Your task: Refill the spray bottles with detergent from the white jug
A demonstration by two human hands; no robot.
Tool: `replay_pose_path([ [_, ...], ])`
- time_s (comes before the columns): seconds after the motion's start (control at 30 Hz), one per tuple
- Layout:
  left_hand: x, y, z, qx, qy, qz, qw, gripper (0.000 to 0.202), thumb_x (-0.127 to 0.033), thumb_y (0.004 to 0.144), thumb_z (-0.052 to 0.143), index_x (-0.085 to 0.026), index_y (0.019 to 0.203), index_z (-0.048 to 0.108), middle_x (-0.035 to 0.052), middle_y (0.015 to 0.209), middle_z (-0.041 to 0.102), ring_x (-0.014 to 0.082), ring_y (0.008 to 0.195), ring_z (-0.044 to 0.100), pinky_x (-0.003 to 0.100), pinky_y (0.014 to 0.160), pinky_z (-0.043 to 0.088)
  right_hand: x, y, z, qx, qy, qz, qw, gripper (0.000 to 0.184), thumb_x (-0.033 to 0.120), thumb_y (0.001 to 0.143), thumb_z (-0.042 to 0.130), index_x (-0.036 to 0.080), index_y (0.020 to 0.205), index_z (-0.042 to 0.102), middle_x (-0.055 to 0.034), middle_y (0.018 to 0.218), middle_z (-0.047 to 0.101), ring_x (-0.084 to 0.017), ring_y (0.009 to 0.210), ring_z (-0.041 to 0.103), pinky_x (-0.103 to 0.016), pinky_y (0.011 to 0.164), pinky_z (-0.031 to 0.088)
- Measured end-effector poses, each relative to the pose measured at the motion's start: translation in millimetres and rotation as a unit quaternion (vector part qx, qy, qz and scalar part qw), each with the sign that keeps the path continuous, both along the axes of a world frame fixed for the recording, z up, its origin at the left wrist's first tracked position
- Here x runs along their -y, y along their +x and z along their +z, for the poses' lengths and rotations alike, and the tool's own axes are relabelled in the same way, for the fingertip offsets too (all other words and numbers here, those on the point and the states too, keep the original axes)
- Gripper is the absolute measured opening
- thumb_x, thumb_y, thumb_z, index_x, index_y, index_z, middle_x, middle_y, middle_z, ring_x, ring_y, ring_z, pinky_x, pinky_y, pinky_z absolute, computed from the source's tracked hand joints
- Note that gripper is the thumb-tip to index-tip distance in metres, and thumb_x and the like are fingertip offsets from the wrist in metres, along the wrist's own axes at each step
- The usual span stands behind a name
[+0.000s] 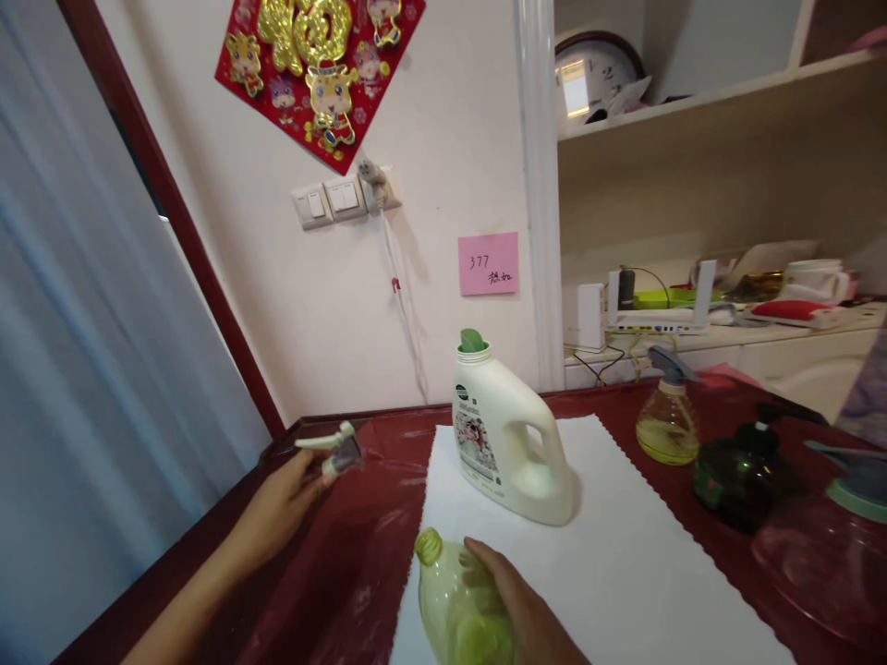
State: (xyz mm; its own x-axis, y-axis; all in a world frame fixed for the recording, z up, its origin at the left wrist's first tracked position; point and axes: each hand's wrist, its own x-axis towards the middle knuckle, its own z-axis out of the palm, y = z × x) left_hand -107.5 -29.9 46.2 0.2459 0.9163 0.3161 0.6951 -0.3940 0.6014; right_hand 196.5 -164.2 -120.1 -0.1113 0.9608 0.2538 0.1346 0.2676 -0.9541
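My left hand (295,494) is closed around a spray bottle's trigger head (339,450), out over the dark red tabletop at the left. At the front, my right hand (509,591) grips a clear yellow-green spray bottle (454,600) by its side. That bottle's neck has no top on it and it leans a little to the left. Behind it, on a white sheet (616,554), stands a cream detergent jug (509,443) with a handle. Its cap is off and a green spout shows in its mouth.
Right of the sheet stand a small spray bottle (666,425) with yellow liquid, a dark green pump bottle (741,476) and a pink spray bottle (824,554). A white router (655,323) sits on the shelf behind. A blue curtain (117,369) hangs at the left.
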Motion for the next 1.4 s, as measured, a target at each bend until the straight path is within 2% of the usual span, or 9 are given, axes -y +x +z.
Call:
replay_pose_path([
  [0.17,-27,-29,-46.6,-0.1,-0.048,0.011,0.994,0.025,-0.038,0.084,0.061,-0.022,0.102,0.07,0.0082,0.099,0.079,0.0339,0.093,0.071,0.04,0.086,0.048,0,-3,1.7,-0.002,-0.016,-0.003,1.0,0.08,0.036,0.073,0.077,0.024,0.149,0.054,-0.0104,0.154,0.057,-0.033,0.14,0.056,-0.04,0.115,0.046],
  [0.27,-31,-33,-61.1,-0.107,-0.062,0.005,0.992,0.028,-0.043,0.087,0.057,-0.021,0.101,0.068,0.007,0.098,0.079,0.031,0.092,0.071,0.036,0.085,0.048,0,-2,3.6,0.0,-0.018,0.0,1.0,0.088,0.039,0.068,0.081,0.023,0.15,0.053,-0.0119,0.153,0.058,-0.035,0.138,0.057,-0.042,0.115,0.045],
  [0.57,-46,-36,-67.5,-0.115,-0.063,-0.006,0.991,0.038,-0.055,0.087,0.055,-0.022,0.089,0.073,0.0078,0.09,0.079,0.0322,0.088,0.071,0.038,0.084,0.049,-2,-1,3.3,-0.005,-0.001,0.017,1.0,0.094,0.051,0.069,0.084,0.021,0.152,0.052,-0.0151,0.152,0.058,-0.035,0.135,0.06,-0.042,0.114,0.046],
  [0.83,-46,-30,-66.6,-0.075,-0.028,0.029,0.996,0.053,-0.065,0.076,0.065,-0.02,0.1,0.076,0.0151,0.109,0.078,0.0429,0.111,0.066,0.051,0.104,0.045,-2,-1,3.5,0.008,0.006,0.014,1.0,0.096,0.053,0.068,0.084,0.025,0.153,0.05,-0.0131,0.151,0.059,-0.034,0.133,0.061,-0.042,0.113,0.047],
  [1.0,-7,18,-40.2,-0.01,-0.037,-0.002,0.999,0.062,-0.064,0.087,0.059,-0.019,0.129,0.065,0.0165,0.133,0.069,0.0386,0.122,0.063,0.049,0.106,0.047,1,2,6.9,-0.003,-0.013,-0.01,1.0,0.103,0.053,0.069,0.087,0.023,0.157,0.043,-0.0159,0.157,0.052,-0.037,0.142,0.052,-0.047,0.118,0.043],
  [1.1,41,68,-34.2,0.125,-0.184,-0.165,0.961,0.067,-0.057,0.078,0.08,-0.03,0.137,0.064,0.0101,0.148,0.062,0.0367,0.139,0.053,0.047,0.116,0.04,2,3,7.4,-0.003,-0.01,-0.048,0.999,0.116,0.049,0.063,0.091,0.019,0.16,0.035,-0.019,0.162,0.045,-0.038,0.149,0.044,-0.05,0.122,0.037],
  [1.17,70,99,-41.8,0.194,-0.282,-0.245,0.907,0.087,-0.05,0.061,0.095,-0.033,0.141,0.064,0.0089,0.15,0.061,0.0393,0.144,0.048,0.05,0.119,0.037,0,2,6.2,-0.004,-0.001,-0.055,0.998,0.117,0.045,0.064,0.09,0.017,0.161,0.032,-0.0193,0.164,0.042,-0.037,0.151,0.041,-0.049,0.123,0.036],
  [1.23,87,122,-56.0,0.271,-0.287,-0.242,0.886,0.091,-0.045,0.06,0.097,-0.038,0.143,0.061,0.0071,0.148,0.062,0.0383,0.137,0.054,0.05,0.116,0.04,-3,0,4.1,-0.003,0.006,-0.057,0.998,0.117,0.042,0.064,0.089,0.016,0.162,0.03,-0.0194,0.165,0.039,-0.037,0.152,0.04,-0.046,0.123,0.037],
  [1.4,72,140,-84.5,0.313,-0.216,-0.186,0.906,0.088,-0.043,0.064,0.096,-0.033,0.143,0.057,0.0131,0.147,0.061,0.0401,0.135,0.054,0.053,0.113,0.041,-5,2,-5.0,0.043,0.085,-0.113,0.989,0.113,0.042,0.072,0.084,0.02,0.165,0.023,-0.0141,0.167,0.037,-0.036,0.153,0.037,-0.047,0.124,0.037],
])
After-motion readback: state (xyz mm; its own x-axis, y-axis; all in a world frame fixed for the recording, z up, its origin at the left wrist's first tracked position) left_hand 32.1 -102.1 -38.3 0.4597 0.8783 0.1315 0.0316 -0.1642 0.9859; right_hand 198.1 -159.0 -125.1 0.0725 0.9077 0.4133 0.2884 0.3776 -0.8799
